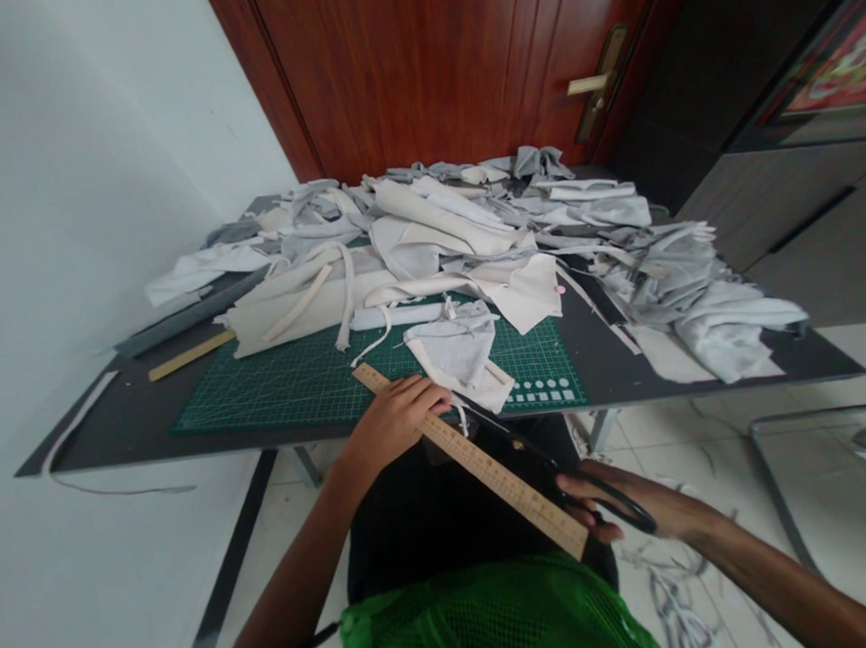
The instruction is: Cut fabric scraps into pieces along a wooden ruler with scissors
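Green mesh bag (495, 623), perhaps; left hand (395, 424) grips ruler (486, 467), right hand (661, 510) holds scissors (621, 513).

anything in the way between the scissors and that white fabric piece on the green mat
Nothing visible stands in the way. The black scissors in the right grip run up to the near edge of the white fabric piece, alongside the wooden ruler, not behind it. The left grip holds the ruler.
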`<state>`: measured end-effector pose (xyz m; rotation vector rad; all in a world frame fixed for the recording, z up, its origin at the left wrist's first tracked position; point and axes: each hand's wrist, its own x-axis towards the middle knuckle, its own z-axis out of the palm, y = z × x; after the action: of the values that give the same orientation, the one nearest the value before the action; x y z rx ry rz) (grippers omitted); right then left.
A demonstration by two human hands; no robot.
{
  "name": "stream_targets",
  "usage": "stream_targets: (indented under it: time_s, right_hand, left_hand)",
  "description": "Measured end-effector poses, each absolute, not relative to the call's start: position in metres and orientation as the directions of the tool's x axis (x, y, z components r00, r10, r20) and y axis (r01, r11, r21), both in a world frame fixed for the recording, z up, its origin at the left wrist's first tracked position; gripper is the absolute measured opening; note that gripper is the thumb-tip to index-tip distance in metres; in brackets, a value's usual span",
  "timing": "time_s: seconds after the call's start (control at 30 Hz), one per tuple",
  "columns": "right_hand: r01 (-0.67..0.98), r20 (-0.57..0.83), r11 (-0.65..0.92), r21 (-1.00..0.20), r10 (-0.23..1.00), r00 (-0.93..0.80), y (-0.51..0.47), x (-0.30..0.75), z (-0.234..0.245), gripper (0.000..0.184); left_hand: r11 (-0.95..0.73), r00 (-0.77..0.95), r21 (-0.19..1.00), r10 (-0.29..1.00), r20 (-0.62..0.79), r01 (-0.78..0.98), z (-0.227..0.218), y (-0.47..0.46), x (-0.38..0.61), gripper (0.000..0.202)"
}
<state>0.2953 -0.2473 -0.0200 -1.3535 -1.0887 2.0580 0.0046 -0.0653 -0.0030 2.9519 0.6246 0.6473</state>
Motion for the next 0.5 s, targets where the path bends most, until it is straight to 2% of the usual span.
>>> stream_targets:
  time_s: [0.13,0.23,0.5]
  right_hand:
    - [0.069,-0.551,-0.586,-0.807,0.706,-0.444,-0.249,0.291,-0.023,0.066]
    - [0.097,-0.554,-0.579,-0.81,0.7,-0.451,-0.25,0.289,-0.024,0.068]
    - [0.057,-0.54,-0.573,-0.817,0.727,-0.425,-0.248,0.277,-0.028,0.068]
  left_hand:
    - [-0.942,0.86,0.043,0.321,0.396,0.332,-0.007,-0.064,0.003,0.025]
    - [-0.938,0.85,0.003,0.314,0.423,0.346,-0.011,-0.066,0.003,0.028]
    - [-0.939,0.846,-0.08,0.261,0.465,0.334,-0.012,-0.07,0.001,0.018]
